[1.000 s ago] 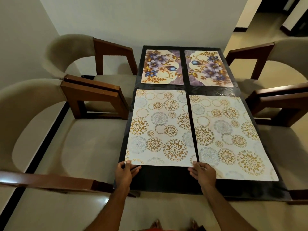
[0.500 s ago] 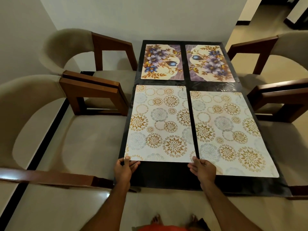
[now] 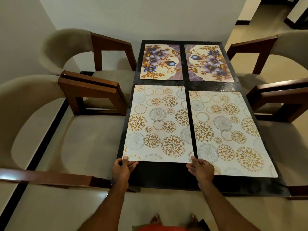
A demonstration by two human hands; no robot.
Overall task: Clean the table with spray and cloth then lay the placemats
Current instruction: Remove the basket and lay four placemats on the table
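Pinching the near left corner of the near left placemat (image 3: 158, 124), the left hand (image 3: 122, 169) has its thumb on top of the sheet and its fingers curled under the edge, low in the frame just left of centre. The right hand (image 3: 200, 169) sits at the same mat's near right corner with its fingers fairly straight and spread, fingertips touching the edge; whether any finger goes under the sheet cannot be told. That mat, cream with gold and grey round flower patterns, lies flat on the dark table (image 3: 163, 175), its near edge set back from the table's near edge. Just beside it to the right, apart by a thin dark strip, lies the near right placemat (image 3: 230, 132) of the same pattern, reaching lower in the frame. Above these, in the upper middle of the frame, two floral placemats with purple and blue blossoms lie side by side: the far left placemat (image 3: 160, 62) and the far right placemat (image 3: 210, 63). Wooden chairs (image 3: 93, 95) with beige cushions stand along both sides of the table, and a pale wall (image 3: 133, 15) rises behind its far end.
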